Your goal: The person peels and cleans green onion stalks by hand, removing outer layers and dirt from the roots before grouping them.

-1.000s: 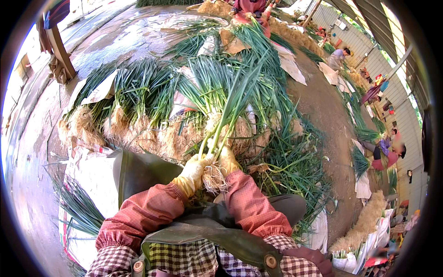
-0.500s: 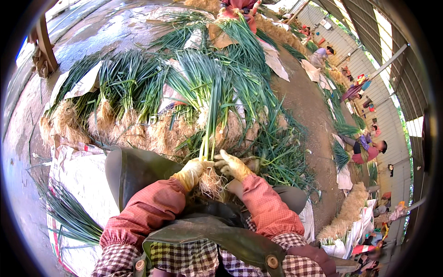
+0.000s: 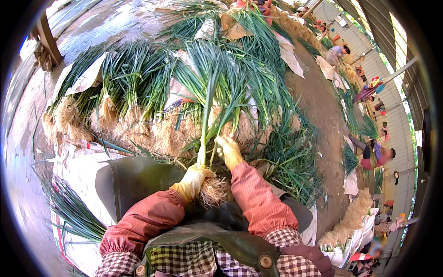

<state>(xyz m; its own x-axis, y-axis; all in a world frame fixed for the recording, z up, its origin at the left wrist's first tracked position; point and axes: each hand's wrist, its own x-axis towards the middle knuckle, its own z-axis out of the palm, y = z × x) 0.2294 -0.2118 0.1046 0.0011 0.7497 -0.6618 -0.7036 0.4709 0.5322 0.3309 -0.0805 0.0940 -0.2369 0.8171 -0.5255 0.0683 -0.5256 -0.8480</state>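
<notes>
In a yellowed work glove, my left hand [image 3: 193, 183] is closed round the lower stems of a few green onions [image 3: 203, 143]. Their pale, tangled roots [image 3: 214, 191] stick out beside that fist, and the long leaves point away from me over the pile. My right hand [image 3: 229, 151], gloved alike, is up along the stems with its fingers curled in at a thin outer green onion stalk [image 3: 212, 156]. Its fingertips seem to pinch that stalk, though the contact is partly hidden by the glove.
Rooted green onion bundles [image 3: 134, 92] lie in a row ahead, roots toward me. Loose trimmed leaves [image 3: 295, 161] heap at the right. A white sack [image 3: 78, 171] and more green onions [image 3: 74, 207] lie at my left. A co-worker [image 3: 376, 158] sits off to the right.
My right hand has moved up and away from the roots, along the stems. My left hand keeps its grip, slightly lower. The whole view has shifted a little.
</notes>
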